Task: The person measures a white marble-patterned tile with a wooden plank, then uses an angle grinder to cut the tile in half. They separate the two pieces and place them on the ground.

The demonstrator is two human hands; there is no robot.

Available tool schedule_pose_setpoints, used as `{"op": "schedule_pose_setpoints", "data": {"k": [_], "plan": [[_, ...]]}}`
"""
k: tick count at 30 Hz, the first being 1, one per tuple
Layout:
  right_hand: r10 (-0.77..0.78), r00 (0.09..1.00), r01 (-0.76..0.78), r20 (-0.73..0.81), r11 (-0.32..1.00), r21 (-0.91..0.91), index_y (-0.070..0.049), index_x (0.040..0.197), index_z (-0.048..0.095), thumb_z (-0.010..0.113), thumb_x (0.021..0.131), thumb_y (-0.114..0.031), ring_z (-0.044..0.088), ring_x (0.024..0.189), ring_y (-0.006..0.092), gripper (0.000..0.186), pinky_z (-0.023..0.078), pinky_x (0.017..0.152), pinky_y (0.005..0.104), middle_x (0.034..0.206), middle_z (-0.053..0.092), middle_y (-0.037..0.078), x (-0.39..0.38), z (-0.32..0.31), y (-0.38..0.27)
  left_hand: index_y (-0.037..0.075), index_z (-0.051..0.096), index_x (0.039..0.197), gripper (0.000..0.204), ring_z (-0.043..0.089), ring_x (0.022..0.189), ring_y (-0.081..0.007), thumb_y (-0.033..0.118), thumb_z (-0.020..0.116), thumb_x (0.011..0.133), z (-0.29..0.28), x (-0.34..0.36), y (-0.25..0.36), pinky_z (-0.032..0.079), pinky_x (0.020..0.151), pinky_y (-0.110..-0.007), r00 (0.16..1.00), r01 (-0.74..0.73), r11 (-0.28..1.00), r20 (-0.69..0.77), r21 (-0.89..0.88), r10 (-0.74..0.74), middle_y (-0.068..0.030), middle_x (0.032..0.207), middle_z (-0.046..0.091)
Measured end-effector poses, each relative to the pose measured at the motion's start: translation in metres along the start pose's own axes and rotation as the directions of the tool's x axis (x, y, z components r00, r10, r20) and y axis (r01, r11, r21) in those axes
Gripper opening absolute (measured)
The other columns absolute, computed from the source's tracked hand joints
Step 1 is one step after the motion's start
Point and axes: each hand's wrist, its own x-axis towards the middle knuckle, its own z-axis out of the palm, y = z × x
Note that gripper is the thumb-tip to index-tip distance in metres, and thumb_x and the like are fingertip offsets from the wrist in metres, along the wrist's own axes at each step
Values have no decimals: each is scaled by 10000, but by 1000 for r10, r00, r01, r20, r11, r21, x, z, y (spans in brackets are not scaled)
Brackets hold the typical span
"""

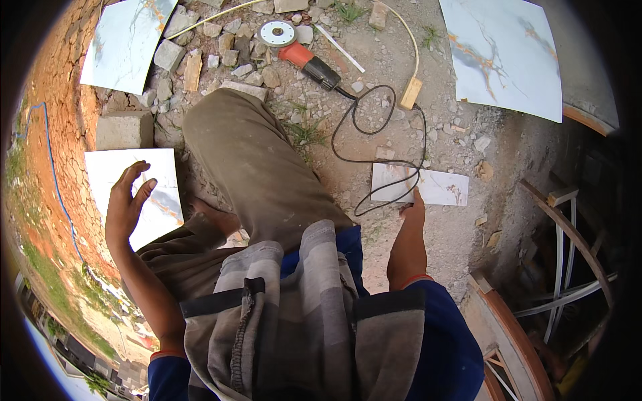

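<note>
My left hand [127,200] is raised, thumb and fingers curved and apart, with nothing in it. Behind it lies a white marble-pattern tile [150,220] with grey and orange veins. My right hand [413,208] reaches down to the near edge of a narrow tile strip [445,189]. Its index finger is stretched out; the other fingers are partly hidden. A black power cable [361,162] loops across the strip, close to that fingertip. The cable leads to a red and black angle grinder [307,65] with a pale disc, lying on the ground farther off.
Large marble-pattern tiles lie at the far left [127,47] and far right [505,57]. Broken stones [241,53] cover the ground near the grinder. A concrete block [125,130] sits beyond the left tile. A wooden piece [411,92] lies where the cables meet. Metal frames [562,267] stand at right.
</note>
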Motion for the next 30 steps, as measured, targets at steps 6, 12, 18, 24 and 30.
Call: {"op": "schedule_pose_setpoints", "data": {"k": [6,12,18,24,30], "plan": [[-609,761,481,-223,761,-434,15,1023,676,807,673,-113,717,940,349,395,583,802,482,1015,726,198,-33,-45,-96,-28,619,1297,455,618,1256,-384,309,683,998,-32,-16,11,471,1068,-432,979,-22,1000,-203,-5,20,-201,1351,654],[-918,206,255,340,-285,-924,-65,969,662,663,828,-50,717,896,381,141,550,760,496,929,721,194,-207,-65,-172,33,608,1349,493,635,1236,-385,326,714,967,-30,-26,44,487,1042,-430,908,-59,993,-418,-100,12,-203,1302,680],[-731,-124,901,671,-366,-234,-53,815,488,765,828,-55,463,638,181,277,408,610,341,714,529,49,-398,68,-181,71,318,1606,807,533,1371,-310,450,679,991,18,6,79,413,1136,-445,926,-376,450,-349,-810,145,-186,1532,511],[-189,-429,802,883,369,469,-91,909,558,806,921,-166,475,727,49,260,395,655,235,811,566,-40,-551,234,-44,46,145,1649,977,435,1447,-313,603,609,993,18,8,105,383,1157,-433,902,-415,144,-386,-898,193,-196,1626,361],[24,-636,706,771,422,569,-11,1188,550,711,1006,-292,589,995,150,371,481,916,326,1110,630,96,-680,262,90,-55,470,1402,553,636,1143,-177,339,639,1052,-18,-45,59,512,999,-315,584,-722,56,-651,-689,-484,-160,1283,657]]}}
